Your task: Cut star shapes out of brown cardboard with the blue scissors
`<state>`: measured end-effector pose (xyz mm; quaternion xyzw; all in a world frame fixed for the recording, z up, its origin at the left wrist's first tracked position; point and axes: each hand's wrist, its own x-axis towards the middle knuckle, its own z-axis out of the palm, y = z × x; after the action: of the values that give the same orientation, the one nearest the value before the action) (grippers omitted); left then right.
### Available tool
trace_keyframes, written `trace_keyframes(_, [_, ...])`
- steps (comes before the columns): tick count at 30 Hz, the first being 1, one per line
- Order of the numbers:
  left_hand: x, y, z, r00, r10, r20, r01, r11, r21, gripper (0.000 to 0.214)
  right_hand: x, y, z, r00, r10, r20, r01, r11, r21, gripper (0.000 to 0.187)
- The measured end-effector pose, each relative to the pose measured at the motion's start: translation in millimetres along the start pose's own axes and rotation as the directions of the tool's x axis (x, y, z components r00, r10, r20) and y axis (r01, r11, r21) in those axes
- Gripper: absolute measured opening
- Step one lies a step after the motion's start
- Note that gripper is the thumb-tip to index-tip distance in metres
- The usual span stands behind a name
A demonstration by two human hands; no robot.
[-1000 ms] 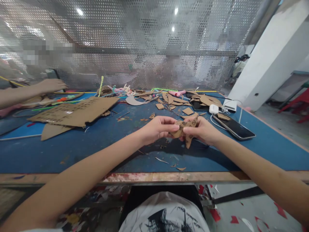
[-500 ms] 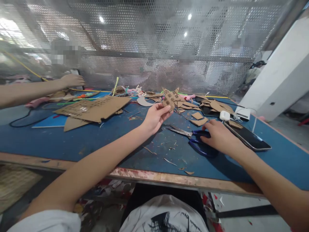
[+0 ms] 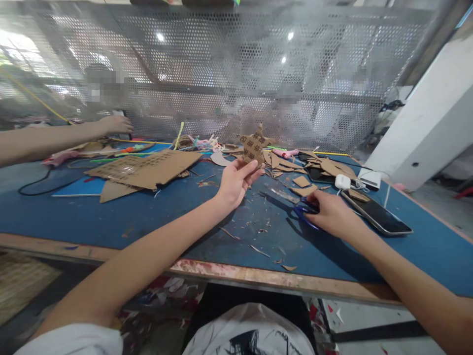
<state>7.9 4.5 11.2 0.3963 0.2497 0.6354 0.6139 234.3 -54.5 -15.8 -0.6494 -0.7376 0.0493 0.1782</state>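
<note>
My left hand [image 3: 233,181] holds up a star-shaped cardboard cutout [image 3: 253,146] printed with dark characters, pinched at its lower edge above the blue table [image 3: 148,217]. My right hand [image 3: 330,213] is closed around the blue handles of a pair of scissors [image 3: 295,202], whose metal blades point left and sit just off the table surface. The two hands are apart, the cutout up and to the left of the scissors.
Cardboard scraps [image 3: 303,181] litter the table behind the hands. A large cardboard sheet [image 3: 146,168] lies at left. A phone [image 3: 377,213] and white charger [image 3: 342,181] sit at right. Another person's arm [image 3: 55,138] reaches in at far left. A perforated metal screen [image 3: 236,74] backs the table.
Both hands held the cutout together; then my right hand let go, dropped to the scissors and closed on their handles. My left hand lifted the cutout higher.
</note>
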Motion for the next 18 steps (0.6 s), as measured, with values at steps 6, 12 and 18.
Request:
trace_keyframes(6, [-4.9,0.1,3.3,0.999,0.005,0.032,-0.004,1.000,-0.013,0.007,2.6,6.3,-7.2,0.999,0.002,-0.055,0.023,0.898,0.439,0.039])
trace_keyframes(12, [-20.2,-6.6,10.3,0.987,-0.080,0.137,0.071,0.995,0.071,0.024,-9.8,-8.9,1.1,0.955,-0.293,0.042,0.213,0.780,0.589,0.061])
trace_keyframes(18, [-33.8,-11.6,18.2,0.976,-0.113,0.184,0.080,0.981,0.178,0.038,-14.8,-6.3,8.9,0.915,-0.399,0.057,0.252,0.677,0.691,0.057])
